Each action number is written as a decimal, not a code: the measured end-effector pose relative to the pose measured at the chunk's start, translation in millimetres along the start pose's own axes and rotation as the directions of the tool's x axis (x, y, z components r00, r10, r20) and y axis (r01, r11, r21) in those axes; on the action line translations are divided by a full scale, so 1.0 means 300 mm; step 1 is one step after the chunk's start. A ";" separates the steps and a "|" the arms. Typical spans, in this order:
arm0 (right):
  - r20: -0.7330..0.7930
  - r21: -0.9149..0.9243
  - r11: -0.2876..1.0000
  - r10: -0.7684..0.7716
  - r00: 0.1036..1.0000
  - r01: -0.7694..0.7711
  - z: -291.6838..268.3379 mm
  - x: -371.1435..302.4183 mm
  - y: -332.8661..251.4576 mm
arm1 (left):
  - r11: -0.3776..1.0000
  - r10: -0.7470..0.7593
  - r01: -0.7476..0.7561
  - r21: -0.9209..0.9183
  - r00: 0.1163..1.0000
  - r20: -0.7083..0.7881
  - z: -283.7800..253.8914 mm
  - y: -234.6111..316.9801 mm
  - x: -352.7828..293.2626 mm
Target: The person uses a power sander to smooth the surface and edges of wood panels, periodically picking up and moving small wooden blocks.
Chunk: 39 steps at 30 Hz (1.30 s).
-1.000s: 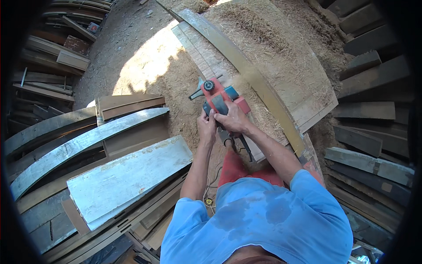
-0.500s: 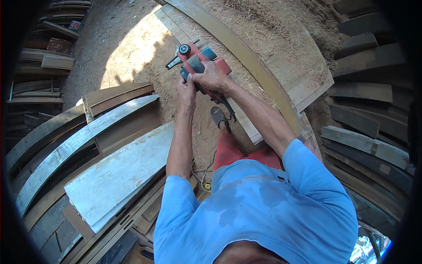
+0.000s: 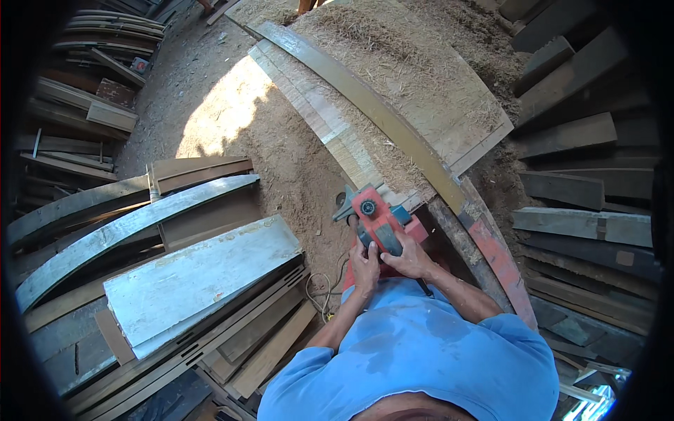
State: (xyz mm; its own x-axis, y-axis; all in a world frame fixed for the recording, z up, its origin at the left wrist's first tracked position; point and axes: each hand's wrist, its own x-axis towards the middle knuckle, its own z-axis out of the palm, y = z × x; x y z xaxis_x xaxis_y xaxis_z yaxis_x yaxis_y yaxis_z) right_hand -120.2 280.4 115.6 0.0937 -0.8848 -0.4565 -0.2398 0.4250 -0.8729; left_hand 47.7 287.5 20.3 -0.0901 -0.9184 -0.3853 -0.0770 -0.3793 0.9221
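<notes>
A red and dark-grey electric hand planer (image 3: 386,222) with a black dial knob is close in front of my body, by the near end of a pale plank (image 3: 337,133). My left hand (image 3: 365,266) is closed around the planer's rear left part. On the right of its dark handle, my right hand (image 3: 411,259) grips it too. Whether the planer's sole touches the plank is hidden. Beside the plank runs a long curved yellowish-brown beam (image 3: 379,116), shavings scattered along it.
Wood shavings cover a broad board (image 3: 449,105) beyond the beam. At left are stacked curved timbers (image 3: 133,214) and a whitish slab (image 3: 203,284). Several timber pieces (image 3: 572,137) line the right side. A pale cord (image 3: 319,291) lies on the ground near my left arm.
Both hands have drawn the planer back along the plank toward my body, from farther out. My arms are now bent, and more of the plank's surface shows.
</notes>
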 end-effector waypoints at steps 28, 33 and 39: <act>-0.120 0.138 0.963 -0.217 0.969 0.233 0.031 1.458 -0.729 | 0.965 0.225 -0.235 -0.117 0.970 -0.097 -0.453 0.553 1.459; -0.047 0.103 0.991 -0.080 0.996 0.084 0.012 1.269 -0.600 | 0.968 0.207 -0.206 -0.140 0.978 -0.005 -0.379 0.476 1.253; -0.006 0.136 0.990 -0.020 1.000 0.020 -0.011 0.822 -0.457 | 0.973 0.177 -0.176 -0.150 0.984 -0.002 -0.225 0.392 0.806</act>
State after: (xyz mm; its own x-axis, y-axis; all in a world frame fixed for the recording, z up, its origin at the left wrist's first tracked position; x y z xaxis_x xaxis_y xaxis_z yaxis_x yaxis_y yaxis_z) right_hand -67.5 3.3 123.3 0.0922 -0.8942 -0.4380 -0.1037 0.4289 -0.8974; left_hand 83.8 13.1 38.1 -0.1001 -0.9713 -0.2156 0.0902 -0.2247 0.9702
